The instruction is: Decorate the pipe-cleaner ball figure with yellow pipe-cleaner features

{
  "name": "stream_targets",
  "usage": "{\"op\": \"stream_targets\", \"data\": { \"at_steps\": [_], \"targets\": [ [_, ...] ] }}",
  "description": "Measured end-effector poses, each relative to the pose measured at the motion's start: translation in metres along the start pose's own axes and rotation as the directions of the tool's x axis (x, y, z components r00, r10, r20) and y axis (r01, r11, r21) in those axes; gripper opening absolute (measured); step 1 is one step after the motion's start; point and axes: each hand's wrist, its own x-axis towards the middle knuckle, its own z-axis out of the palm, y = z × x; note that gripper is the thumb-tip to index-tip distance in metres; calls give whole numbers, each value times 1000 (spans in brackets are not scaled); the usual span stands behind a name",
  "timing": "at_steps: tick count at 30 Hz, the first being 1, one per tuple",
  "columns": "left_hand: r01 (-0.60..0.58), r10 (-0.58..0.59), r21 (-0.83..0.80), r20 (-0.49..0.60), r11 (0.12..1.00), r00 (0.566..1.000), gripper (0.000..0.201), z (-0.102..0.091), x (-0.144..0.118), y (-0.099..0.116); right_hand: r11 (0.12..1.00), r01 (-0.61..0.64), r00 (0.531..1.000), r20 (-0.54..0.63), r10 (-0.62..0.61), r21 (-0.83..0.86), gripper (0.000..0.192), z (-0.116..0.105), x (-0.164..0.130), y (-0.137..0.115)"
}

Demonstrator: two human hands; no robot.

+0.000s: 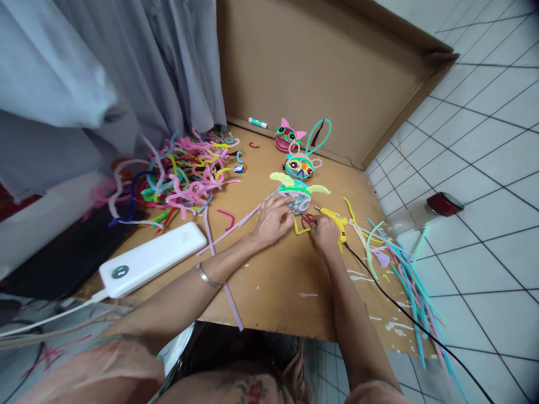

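Note:
My left hand [273,220] rests on the cardboard sheet [273,280], its fingertips pressed against a round pipe-cleaner figure [298,193] with yellow-green wings. My right hand [325,231] sits just right of it, pinching a small red pipe-cleaner piece [308,220] beside a bent yellow one [300,229]. A yellow glue gun [334,217] lies under and just beyond my right hand, nozzle pointing left toward the figure; its black cord [404,314] runs off to the lower right.
Two finished pipe-cleaner faces [300,165] [286,136] stand farther back. A tangled heap of pipe cleaners [177,177] lies at left, straight ones [404,269] at right. A white power bank [154,259], a glue stick [257,122], an upright cardboard wall [320,67] and a red object [444,203] on tiles.

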Motion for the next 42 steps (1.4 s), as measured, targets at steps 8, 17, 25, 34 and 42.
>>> {"op": "stream_targets", "data": {
  "at_steps": [8, 17, 25, 34, 42],
  "targets": [
    [36, -37, -67, -14, 997, 999, 15, -1, -2, 4, 781, 400, 881, -437, -183, 479, 33, -10, -16, -18],
    [211, -256, -481, -30, 851, 966, 22, -4, 1, -8, 675, 367, 911, -395, -120, 640, 15, -3, -12, -50],
    [340, -485, -717, 3, 608, 874, 23, -1, 1, -4, 701, 475, 830, -535, -157, 531, 24, -2, -14, -58],
    [343, -555, -846, 68, 408, 829, 13, 0, -5, 14, 717, 592, 708, -664, -243, 369, 27, 12, -24, -48],
    [345, -486, -829, 103, 441, 868, 20, 0, -10, 12, 518, 593, 779, -602, -175, 616, 15, 11, -22, -42]
  ]
}}
